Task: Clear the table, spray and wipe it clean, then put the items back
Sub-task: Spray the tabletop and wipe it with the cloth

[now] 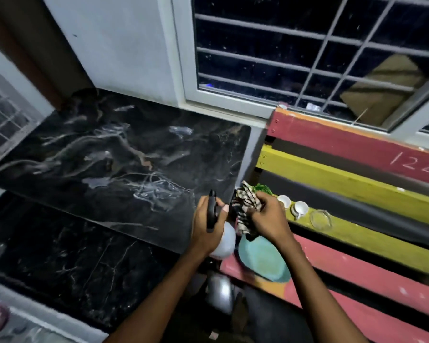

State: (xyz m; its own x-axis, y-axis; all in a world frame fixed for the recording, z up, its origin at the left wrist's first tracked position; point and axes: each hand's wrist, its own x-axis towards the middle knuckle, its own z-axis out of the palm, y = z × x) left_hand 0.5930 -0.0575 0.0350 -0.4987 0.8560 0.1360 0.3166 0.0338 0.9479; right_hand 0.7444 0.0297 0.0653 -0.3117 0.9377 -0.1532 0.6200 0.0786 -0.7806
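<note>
Two cups (292,207) on bench (357,179); left hand (206,229) grips bottle (223,241), right hand (268,219) cloth (245,206).

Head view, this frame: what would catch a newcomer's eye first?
Probably the two hands at centre: the left hand grips a spray bottle with a black trigger head, the right hand bunches a striped cloth. Next, the bare black marble table on the left, streaked with pale smears. To the right, a pink and yellow slatted bench carries two white cups, a glass dish and a teal plate.
</note>
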